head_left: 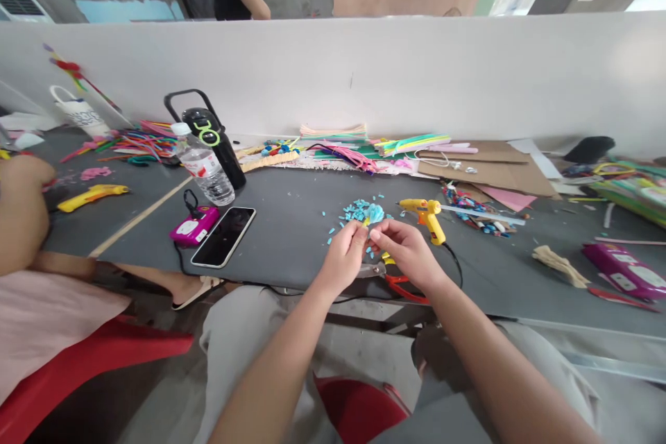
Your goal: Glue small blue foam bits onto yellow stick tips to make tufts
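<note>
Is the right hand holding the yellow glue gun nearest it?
No, that yellow glue gun lies on the table, while the right hand is beside the blue flower-like piece that the left hand holds.

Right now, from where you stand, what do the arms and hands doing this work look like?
They belong to a person: a bare, ungloved left hand and a bare, ungloved right hand. The left forearm and right forearm show no sleeve, watch, bracelet, marking or attached cable. The fingers are too small to rule out a thin ring.
</note>
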The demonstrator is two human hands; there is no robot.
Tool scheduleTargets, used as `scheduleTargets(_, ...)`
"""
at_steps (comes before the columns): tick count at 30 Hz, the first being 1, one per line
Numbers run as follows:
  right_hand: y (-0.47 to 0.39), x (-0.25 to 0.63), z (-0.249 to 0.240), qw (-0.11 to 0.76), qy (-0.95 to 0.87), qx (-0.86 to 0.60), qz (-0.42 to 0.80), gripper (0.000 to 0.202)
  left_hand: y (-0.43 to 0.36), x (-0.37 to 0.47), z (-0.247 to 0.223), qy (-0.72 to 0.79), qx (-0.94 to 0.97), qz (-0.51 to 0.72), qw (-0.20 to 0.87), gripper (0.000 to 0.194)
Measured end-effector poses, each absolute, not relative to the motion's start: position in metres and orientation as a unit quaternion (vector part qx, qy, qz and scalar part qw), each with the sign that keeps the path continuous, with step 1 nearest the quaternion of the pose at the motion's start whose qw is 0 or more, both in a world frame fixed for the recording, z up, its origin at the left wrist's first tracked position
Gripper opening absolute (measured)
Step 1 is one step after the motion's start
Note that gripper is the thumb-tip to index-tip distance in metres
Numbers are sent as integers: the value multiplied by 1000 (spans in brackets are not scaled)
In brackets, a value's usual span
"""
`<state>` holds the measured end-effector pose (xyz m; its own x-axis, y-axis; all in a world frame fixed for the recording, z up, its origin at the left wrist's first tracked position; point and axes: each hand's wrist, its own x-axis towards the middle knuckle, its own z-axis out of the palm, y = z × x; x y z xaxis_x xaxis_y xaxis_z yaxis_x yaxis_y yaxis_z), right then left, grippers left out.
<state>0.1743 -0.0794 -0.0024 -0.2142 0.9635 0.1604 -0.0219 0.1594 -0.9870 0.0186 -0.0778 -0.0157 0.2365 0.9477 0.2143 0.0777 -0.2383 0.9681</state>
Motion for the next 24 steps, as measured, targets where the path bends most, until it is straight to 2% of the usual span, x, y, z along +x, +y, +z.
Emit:
scheduleTargets(7,-76,172,-8,483,-565,-395,539,38,-77,19,-18,409,639,466,455,41)
scheduleTargets(12,-77,174,0,490,-568,-436,497,37,-76,17,-16,448,657,477,374,37)
scheduleTargets(17,-79,175,-5,454,-627,-434,461,32,-76,15,-15,470,677,469,319,35)
scheduleTargets(24,-77,181,-5,477,-640,-474,372,31,-76,12,-13,526,687,430,259,30)
